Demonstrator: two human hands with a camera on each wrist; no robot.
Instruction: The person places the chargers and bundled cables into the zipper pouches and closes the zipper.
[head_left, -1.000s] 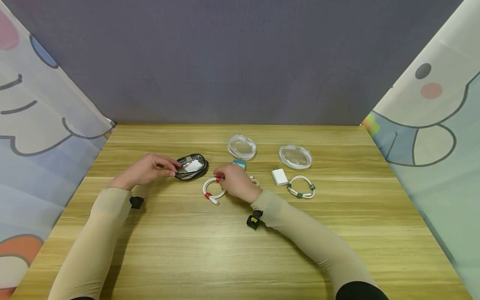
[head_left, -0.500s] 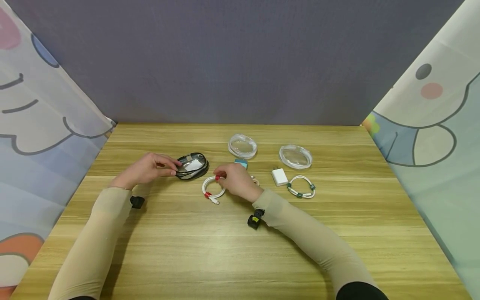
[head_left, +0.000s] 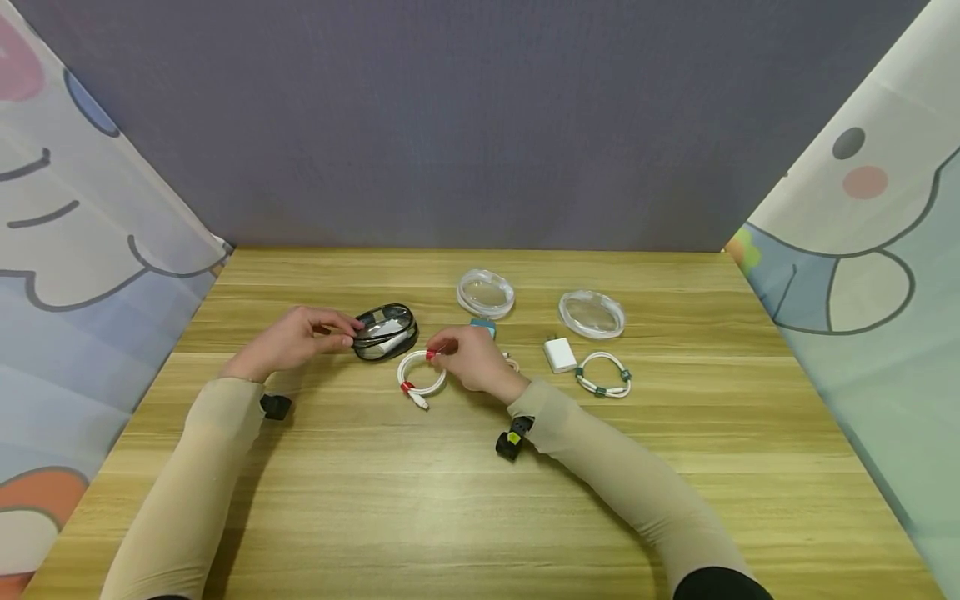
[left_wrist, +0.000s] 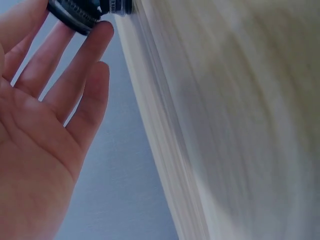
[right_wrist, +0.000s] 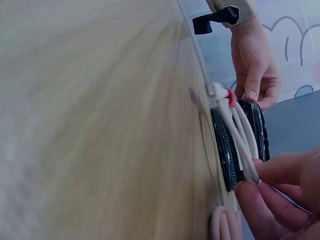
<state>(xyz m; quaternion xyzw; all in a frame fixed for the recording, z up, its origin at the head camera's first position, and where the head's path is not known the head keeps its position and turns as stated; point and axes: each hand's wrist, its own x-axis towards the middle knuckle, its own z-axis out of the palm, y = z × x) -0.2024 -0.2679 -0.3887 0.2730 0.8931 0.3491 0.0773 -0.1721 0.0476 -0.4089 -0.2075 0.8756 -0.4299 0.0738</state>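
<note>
My left hand [head_left: 296,342] pinches the near-left edge of a small oval clear zip pouch [head_left: 386,329] with black trim. Something white shows inside it. In the left wrist view, the pouch's black rim [left_wrist: 75,17] is at the fingertips, mostly cut off. Just right of the pouch, my right hand [head_left: 474,362] pinches a coiled white charging cable [head_left: 402,371] by one side. Red ties bind the coil, and its plug points toward the front. The right wrist view has the cable [right_wrist: 240,130] standing on edge in front of the pouch, between thumb and fingers.
Two clear cases with white trim, one in the middle [head_left: 485,312] and one right [head_left: 592,334], lie at the back. A white charger [head_left: 559,355] and a green-tied white cable [head_left: 603,392] sit right. A blue block [head_left: 483,324] and beige coil [head_left: 513,363] are partly hidden by my right hand.
My right hand has shifted the red-tied cable slightly left, toward the pouch. The pouch has tilted a little in my left hand, and the white thing inside shows at a different angle.
</note>
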